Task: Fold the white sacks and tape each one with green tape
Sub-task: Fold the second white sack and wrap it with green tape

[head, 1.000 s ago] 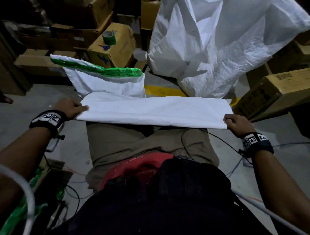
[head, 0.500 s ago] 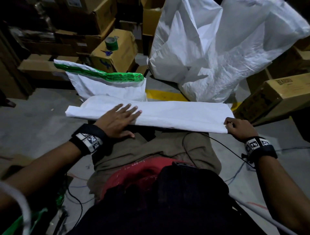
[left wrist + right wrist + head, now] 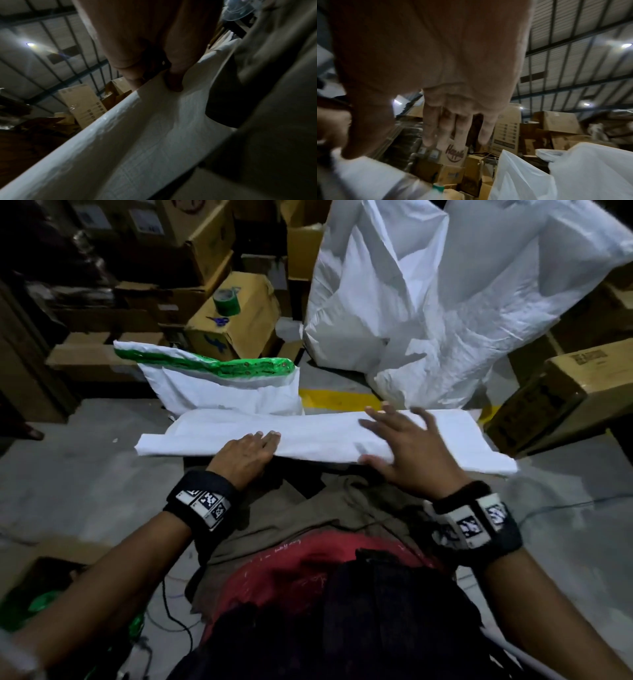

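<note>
Folded white sack [image 3: 325,436] lies across the lap: left hand [image 3: 245,455] pinches its near edge, right hand [image 3: 407,450] spreads flat, gripping nothing. Ease either off and the slick fold may spring open; the green tape [image 3: 226,301] sits well beyond, on a box [image 3: 246,320].

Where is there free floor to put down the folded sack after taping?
Bare grey floor lies left of the folded sack, before the taped sack. Another patch lies right of the right hand, crossed by a cable. Behind, cardboard boxes and the big white bag crowd it.
</note>
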`<state>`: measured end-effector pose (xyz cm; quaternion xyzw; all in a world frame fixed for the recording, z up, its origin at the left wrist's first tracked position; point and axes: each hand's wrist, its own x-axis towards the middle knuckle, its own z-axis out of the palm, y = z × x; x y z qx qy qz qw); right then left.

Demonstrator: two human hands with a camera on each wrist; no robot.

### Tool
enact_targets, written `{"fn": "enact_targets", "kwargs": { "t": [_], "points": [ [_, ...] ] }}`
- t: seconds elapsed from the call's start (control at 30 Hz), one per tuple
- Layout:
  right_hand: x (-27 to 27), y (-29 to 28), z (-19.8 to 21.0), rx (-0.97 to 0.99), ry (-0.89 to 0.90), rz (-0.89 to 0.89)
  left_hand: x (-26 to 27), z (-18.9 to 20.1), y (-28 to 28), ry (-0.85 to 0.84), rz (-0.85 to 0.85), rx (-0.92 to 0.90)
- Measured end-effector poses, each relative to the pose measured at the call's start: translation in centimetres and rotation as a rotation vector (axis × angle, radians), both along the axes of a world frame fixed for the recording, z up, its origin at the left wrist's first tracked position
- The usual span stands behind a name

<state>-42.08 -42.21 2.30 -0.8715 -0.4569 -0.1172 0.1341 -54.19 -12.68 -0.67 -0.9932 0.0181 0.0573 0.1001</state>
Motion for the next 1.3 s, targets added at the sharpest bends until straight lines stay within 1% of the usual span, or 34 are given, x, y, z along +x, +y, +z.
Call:
{"fn": "enact_targets", "kwargs": {
  "t": [0.07, 0.13, 0.17, 0.2, 0.3, 0.37, 0.43, 0.5, 0.6, 0.73, 0.83, 0.87, 0.97, 1.03, 1.13, 1.2, 1.27, 1.3],
  "points": [
    [0.0, 2.5, 0.1, -0.241, 0.103, 0.045, 0.4, 1.1, 0.4, -0.046, 0.031, -0.03],
    [0.6, 3.9, -0.1, -0.49, 0.173, 0.037, 0.8, 2.2, 0.5, -0.08, 0.055, -0.04],
    [0.7, 4.4, -0.2, -0.537, 0.174, 0.034, 1.0, 2.3, 0.7, -0.087, 0.072, -0.052],
    [0.7, 4.8, -0.4, -0.535, 0.165, 0.03, 1.1, 2.3, 0.8, -0.09, 0.093, -0.067],
    [0.7, 4.8, -1.1, -0.468, 0.133, -0.049, 1.1, 2.3, 1.2, -0.115, 0.074, -0.122],
    [1.0, 3.9, -1.6, -0.441, 0.148, -0.119, 0.8, 2.2, 1.5, -0.132, 0.032, -0.152],
    [1.4, 2.7, -2.1, -0.4, 0.169, -0.138, 0.4, 1.9, 1.9, -0.161, -0.003, -0.164],
    [1.9, 1.4, -2.4, -0.304, 0.165, -0.118, -0.2, 1.8, 1.9, -0.194, -0.049, -0.175],
    [3.6, -1.1, -3.9, -0.129, 0.056, -0.032, -1.2, 0.6, 2.6, -0.247, -0.089, -0.214],
    [5.2, -4.5, -6.0, 0.011, -0.069, -0.042, -1.7, -1.1, 3.6, -0.408, -0.142, -0.238],
    [5.0, -5.8, -6.6, 0.172, -0.09, -0.054, -1.7, -1.9, 3.8, -0.534, -0.235, -0.24],
    [5.0, -6.0, -6.6, 0.219, -0.1, -0.058, -1.8, -2.0, 3.9, -0.574, -0.236, -0.24],
    [5.1, -6.6, -6.5, 0.286, -0.164, -0.058, -2.1, -2.2, 4.2, -0.638, -0.126, -0.231],
    [5.6, -6.7, -6.4, 0.276, -0.189, -0.084, -1.8, -1.9, 4.2, -0.588, -0.056, -0.224],
    [7.1, -5.9, -6.5, 0.204, -0.133, -0.203, -0.4, -0.9, 4.3, -0.431, 0.065, -0.292],
    [8.5, -4.9, -6.2, 0.134, -0.086, -0.271, 1.2, -0.3, 4.6, -0.261, 0.194, -0.346],
    [10.4, -3.7, -5.8, -0.016, 0.062, -0.278, 3.2, 0.0, 5.4, -0.024, 0.306, -0.383],
    [11.3, -3.0, -5.7, -0.129, 0.161, -0.272, 4.1, 0.0, 5.8, 0.092, 0.332, -0.385]
  ]
}}
